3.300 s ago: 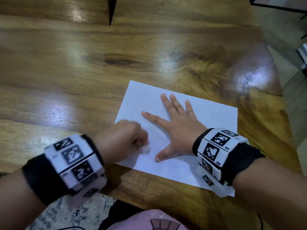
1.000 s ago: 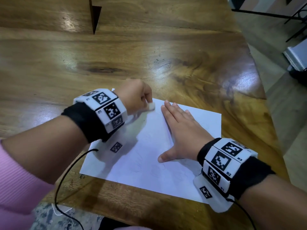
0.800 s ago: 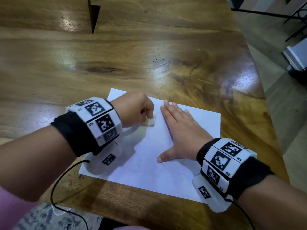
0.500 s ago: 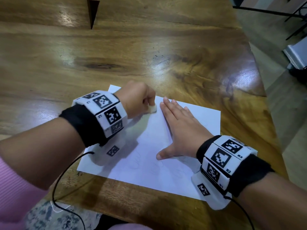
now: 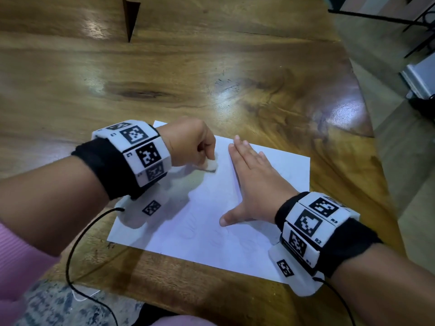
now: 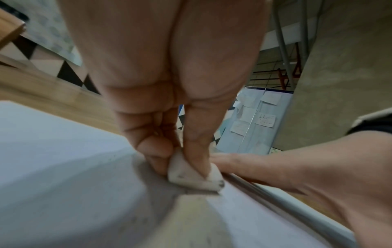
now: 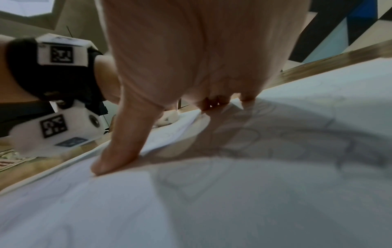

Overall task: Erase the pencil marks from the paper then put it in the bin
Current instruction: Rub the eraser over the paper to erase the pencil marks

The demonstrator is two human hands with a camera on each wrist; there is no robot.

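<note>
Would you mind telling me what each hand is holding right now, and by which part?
The left hand pinches the eraser by its upper part. The right hand holds nothing; it presses flat on the paper.

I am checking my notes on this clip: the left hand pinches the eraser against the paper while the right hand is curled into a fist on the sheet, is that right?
Not quite. The left hand does pinch the eraser against the paper, but the right hand is not a fist: it lies flat, fingers straight and thumb spread, pressing the sheet down. The head view shows this.
</note>
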